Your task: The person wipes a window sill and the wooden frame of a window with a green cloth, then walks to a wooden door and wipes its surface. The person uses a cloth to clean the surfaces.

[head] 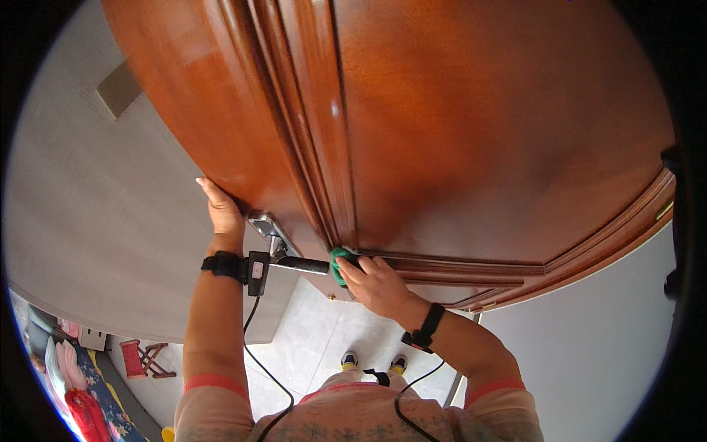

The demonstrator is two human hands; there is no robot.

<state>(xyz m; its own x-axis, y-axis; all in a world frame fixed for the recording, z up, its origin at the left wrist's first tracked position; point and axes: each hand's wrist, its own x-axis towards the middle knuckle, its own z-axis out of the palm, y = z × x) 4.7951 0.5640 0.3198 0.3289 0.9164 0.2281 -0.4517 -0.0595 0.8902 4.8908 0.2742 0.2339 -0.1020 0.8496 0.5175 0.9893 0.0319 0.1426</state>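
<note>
A reddish-brown panelled wooden door point(431, 132) fills the upper view. My left hand point(223, 209) rests at the door's edge, just above the lock, its thumb pointing up and its other fingers hidden behind the edge. Beside that wrist, a metal lever handle with a dark grip point(304, 265) sticks out from its plate. My right hand point(378, 282) presses a green cloth or pad point(342, 265) against the corner of the door's moulding, close to the handle's tip. Both wrists wear black straps with small cabled devices.
Grey wall point(110, 193) stands left of the door, with a pale wall point(574, 331) at right. A folding stool point(144, 359) and a bed or sofa with patterned cloth point(105, 381) lie lower left. My feet are on the tiled floor point(315, 331) below the door.
</note>
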